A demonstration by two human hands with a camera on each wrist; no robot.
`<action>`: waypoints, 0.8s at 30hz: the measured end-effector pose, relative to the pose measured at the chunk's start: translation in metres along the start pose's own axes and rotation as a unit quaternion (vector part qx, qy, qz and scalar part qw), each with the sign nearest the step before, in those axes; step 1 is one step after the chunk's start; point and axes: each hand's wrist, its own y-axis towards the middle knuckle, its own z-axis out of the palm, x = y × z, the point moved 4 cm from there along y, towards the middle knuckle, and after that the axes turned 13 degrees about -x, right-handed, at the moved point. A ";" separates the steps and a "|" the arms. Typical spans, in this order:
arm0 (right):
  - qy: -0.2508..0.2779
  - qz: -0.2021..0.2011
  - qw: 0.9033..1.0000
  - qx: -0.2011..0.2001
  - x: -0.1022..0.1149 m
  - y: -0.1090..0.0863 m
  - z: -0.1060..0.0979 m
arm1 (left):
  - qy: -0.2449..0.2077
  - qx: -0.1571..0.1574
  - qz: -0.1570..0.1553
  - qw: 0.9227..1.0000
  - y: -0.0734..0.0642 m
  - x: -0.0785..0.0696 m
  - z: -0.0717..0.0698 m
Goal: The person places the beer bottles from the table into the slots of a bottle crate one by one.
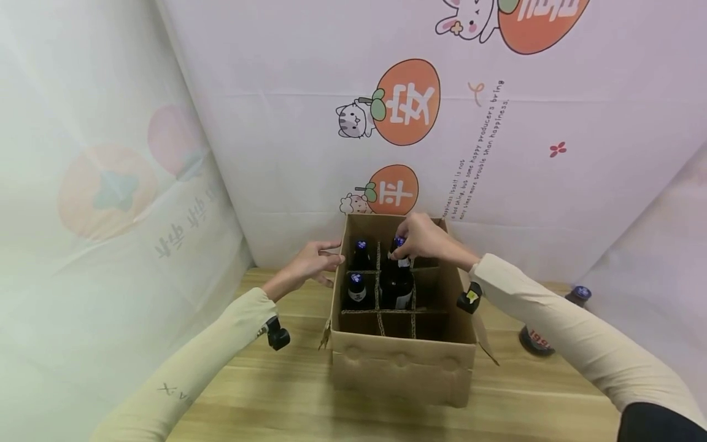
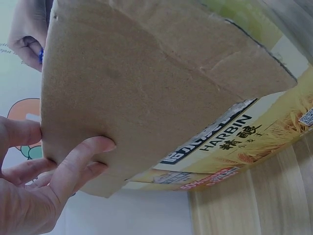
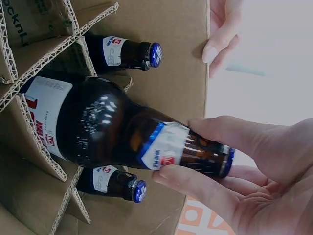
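A brown beer bottle [image 3: 105, 122] with a blue cap stands partly raised between the dividers of an open cardboard box [image 1: 403, 362]. My right hand [image 1: 422, 236] pinches its neck between thumb and fingers, just below the cap; its base is hidden among the dividers. My left hand [image 1: 310, 263] holds the box's left wall near the back corner. Fingertips lie over the rim and others press the outer flap [image 2: 146, 93]. Two more bottles sit in the left compartments, a rear bottle [image 1: 361, 253] and a front bottle [image 1: 356, 291], their blue caps below the rim.
Corrugated dividers [image 1: 394, 311] split the box into cells. Another dark bottle [image 1: 537, 339] with a blue cap is on the wooden table [image 1: 265, 393] to the right, partly behind the right sleeve. A printed white sheet [image 1: 298, 153] hangs close behind the box.
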 end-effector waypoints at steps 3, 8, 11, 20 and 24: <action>-0.010 0.016 1.000 0.023 -0.003 0.000 0.006 | 0.000 0.001 -0.002 1.000 0.001 0.001 0.000; -0.031 0.021 0.998 0.056 -0.007 -0.004 0.019 | -0.001 -0.001 -0.002 1.000 0.001 0.000 0.000; -0.034 0.014 0.996 0.075 -0.008 -0.006 0.030 | -0.003 0.000 -0.002 1.000 0.000 0.000 -0.001; -0.052 0.066 0.981 0.176 -0.004 -0.005 0.047 | -0.004 -0.001 -0.006 1.000 0.002 0.003 -0.001; -0.062 0.079 0.977 0.189 -0.001 -0.004 0.048 | -0.006 0.000 -0.005 1.000 0.001 0.003 -0.001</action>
